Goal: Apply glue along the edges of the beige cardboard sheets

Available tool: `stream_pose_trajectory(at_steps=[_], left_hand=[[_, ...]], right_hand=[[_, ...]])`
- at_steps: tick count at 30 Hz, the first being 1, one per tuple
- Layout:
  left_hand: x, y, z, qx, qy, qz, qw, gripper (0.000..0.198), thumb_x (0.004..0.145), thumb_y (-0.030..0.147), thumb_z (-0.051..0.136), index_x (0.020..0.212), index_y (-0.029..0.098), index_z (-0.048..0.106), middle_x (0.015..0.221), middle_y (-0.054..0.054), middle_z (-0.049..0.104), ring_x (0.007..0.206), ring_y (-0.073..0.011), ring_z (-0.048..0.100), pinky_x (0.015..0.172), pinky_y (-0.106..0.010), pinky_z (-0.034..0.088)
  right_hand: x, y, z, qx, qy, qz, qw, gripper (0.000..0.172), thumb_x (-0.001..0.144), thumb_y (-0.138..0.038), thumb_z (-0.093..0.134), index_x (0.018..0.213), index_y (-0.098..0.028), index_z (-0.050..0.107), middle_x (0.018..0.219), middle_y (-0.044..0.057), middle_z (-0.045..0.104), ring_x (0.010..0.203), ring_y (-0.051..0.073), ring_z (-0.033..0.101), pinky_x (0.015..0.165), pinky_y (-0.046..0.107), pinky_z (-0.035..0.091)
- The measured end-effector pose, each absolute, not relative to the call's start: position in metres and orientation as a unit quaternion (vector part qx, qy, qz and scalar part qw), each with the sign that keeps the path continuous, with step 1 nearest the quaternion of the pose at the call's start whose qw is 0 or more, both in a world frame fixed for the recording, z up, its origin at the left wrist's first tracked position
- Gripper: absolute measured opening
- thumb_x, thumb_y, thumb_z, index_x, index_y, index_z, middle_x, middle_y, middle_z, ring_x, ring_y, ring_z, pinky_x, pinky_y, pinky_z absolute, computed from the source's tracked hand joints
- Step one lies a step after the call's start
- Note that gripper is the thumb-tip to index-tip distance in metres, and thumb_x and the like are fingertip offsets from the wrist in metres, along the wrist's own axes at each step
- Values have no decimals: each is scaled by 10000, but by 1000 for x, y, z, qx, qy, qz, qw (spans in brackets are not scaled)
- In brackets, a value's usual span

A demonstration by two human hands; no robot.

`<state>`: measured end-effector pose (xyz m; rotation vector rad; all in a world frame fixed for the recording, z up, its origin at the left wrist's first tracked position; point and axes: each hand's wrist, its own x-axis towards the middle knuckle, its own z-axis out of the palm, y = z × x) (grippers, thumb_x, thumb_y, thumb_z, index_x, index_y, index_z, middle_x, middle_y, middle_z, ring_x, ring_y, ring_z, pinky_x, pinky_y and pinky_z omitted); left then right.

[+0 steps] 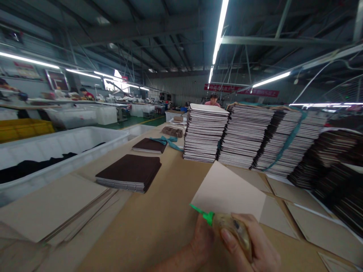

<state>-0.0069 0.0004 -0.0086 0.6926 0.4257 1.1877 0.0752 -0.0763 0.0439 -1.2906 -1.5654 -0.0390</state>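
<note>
My right hand [249,241] is closed around a squeeze glue bottle [231,230], cloudy and yellowish. Its thin green nozzle [201,211] points left, with the tip by the near-left edge of a pale cardboard sheet [227,189]. That sheet is tilted up off the table, and my left hand [202,240] grips it at its near edge. The left fingertips are mostly hidden behind the bottle and the sheet. More flat cardboard pieces [314,226] lie to the right of my hands.
Tall stacks of dark-covered panels [205,132] stand behind the sheet, one tied with a teal strip [289,139]. A dark stack [130,170] and loose cardboard [56,204] lie left. A white bin [85,139] borders the table; a person [212,100] is beyond the stacks.
</note>
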Motion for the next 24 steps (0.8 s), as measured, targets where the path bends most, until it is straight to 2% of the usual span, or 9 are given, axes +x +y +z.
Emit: stream_pose_trajectory(at_steps=[4,9,13,17,21,24], left_hand=[[-6,-1,-15,365,178,545,733,308,590,401,820,679,138,687,619,-17,607,576,-151,503,607,-272,419],[-8,-1,-15,355,172,570,721,430,644,593,714,739,175,678,680,-7,625,630,-164,526,665,-285,451],[-6,1,-18,393,175,556,711,320,641,441,793,728,150,692,706,-32,656,580,-148,521,636,-282,449],[-4,2,-22,405,195,568,690,371,649,521,769,704,164,689,723,-27,657,643,-157,551,690,-276,464],[-6,2,-24,441,233,541,677,347,715,466,753,700,128,675,588,-18,593,501,-124,491,531,-244,420],[-7,2,-25,460,251,530,667,396,752,509,714,744,115,679,545,-5,552,474,-117,475,503,-234,401]], right_hand=[[79,-73,41,-569,-632,-42,524,339,935,-552,479,1062,-251,571,1011,13,626,852,182,632,709,254,500],[78,-73,34,-546,-657,-37,519,375,934,-580,468,1021,-239,598,971,27,649,849,197,640,701,268,504],[80,-73,33,-560,-636,-62,527,378,927,-575,491,1038,-229,594,998,41,646,847,199,648,683,265,509],[81,-72,38,-561,-650,-68,508,391,936,-585,460,1030,-232,599,990,45,649,836,204,653,653,268,507],[84,-70,47,-578,-628,-90,513,378,946,-574,445,1068,-236,562,1028,41,627,866,198,639,689,270,498],[86,-69,50,-568,-628,-89,524,361,949,-553,456,1083,-231,549,1030,44,620,891,198,628,736,277,494]])
